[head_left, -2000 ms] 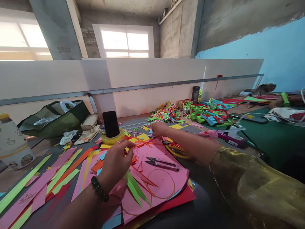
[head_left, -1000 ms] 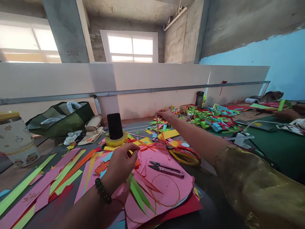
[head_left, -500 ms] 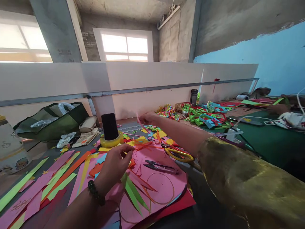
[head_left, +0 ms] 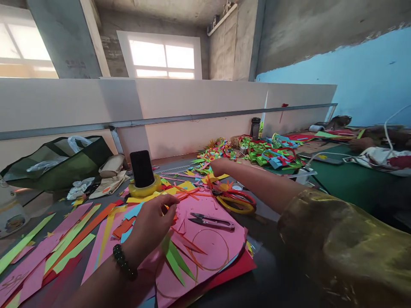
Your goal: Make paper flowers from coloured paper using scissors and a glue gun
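My left hand (head_left: 156, 224), with a dark bead bracelet (head_left: 124, 262) at its wrist, rests over a pink paper sheet (head_left: 208, 252). Its thumb and fingers are bent together beside thin orange paper strips (head_left: 190, 193); whatever is between the fingertips is too small to name. My right hand (head_left: 221, 167) reaches over colourful paper scraps near a yellow piece (head_left: 214, 179); its fingers are mostly hidden. Black thread snips (head_left: 212, 221) lie on the pink sheet. Scissors with red and yellow handles (head_left: 236, 203) lie under my right forearm. Green paper slivers (head_left: 176, 262) lie beside my left hand.
A phone (head_left: 141, 168) stands in a yellow tape roll (head_left: 145, 188). Long paper strips (head_left: 69, 237) spread at left, before a green bag (head_left: 51, 164). A pile of folded paper pieces (head_left: 269, 152) and a dark bottle (head_left: 255, 128) stand back right. Another person's hand (head_left: 362, 144) is at far right.
My right hand has drawn back to the right from the far side of the scraps and lowered, its fingers now turned down. My left hand keeps its place on the pink sheet.
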Demonstrator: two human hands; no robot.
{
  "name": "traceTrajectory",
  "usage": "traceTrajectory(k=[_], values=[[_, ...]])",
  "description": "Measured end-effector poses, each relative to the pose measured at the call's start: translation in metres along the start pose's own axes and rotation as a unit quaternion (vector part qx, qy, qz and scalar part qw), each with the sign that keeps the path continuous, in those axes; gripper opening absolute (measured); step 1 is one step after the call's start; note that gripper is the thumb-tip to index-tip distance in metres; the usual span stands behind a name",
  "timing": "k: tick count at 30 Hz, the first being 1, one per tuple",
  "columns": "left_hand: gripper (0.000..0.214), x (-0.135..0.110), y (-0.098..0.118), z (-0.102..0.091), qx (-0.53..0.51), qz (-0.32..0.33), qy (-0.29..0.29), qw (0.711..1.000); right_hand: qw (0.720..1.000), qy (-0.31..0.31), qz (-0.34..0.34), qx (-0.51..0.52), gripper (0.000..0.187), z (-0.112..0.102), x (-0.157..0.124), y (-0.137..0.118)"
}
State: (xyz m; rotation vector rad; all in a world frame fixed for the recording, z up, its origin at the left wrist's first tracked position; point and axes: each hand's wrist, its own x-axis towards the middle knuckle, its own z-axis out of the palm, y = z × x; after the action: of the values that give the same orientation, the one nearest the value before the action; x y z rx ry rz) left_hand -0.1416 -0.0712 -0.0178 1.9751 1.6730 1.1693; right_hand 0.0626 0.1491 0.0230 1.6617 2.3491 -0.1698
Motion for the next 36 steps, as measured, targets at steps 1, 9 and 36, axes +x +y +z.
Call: traceTrajectory(k=[1,9,36], values=[[0.022,0.0,0.0,0.001,0.003,0.001,-0.006,1.0,1.0,0.01,-0.005,-0.018,0.033,0.002,0.001,0.001],[0.023,0.003,-0.009,0.002,0.034,0.002,-0.018,0.999,0.994,0.064,0.039,-0.085,0.032,0.002,0.015,0.017],[0.023,0.0,-0.001,0.0,0.062,-0.02,-0.044,0.997,0.976,0.11,0.011,0.188,0.031,-0.044,0.003,0.025]])
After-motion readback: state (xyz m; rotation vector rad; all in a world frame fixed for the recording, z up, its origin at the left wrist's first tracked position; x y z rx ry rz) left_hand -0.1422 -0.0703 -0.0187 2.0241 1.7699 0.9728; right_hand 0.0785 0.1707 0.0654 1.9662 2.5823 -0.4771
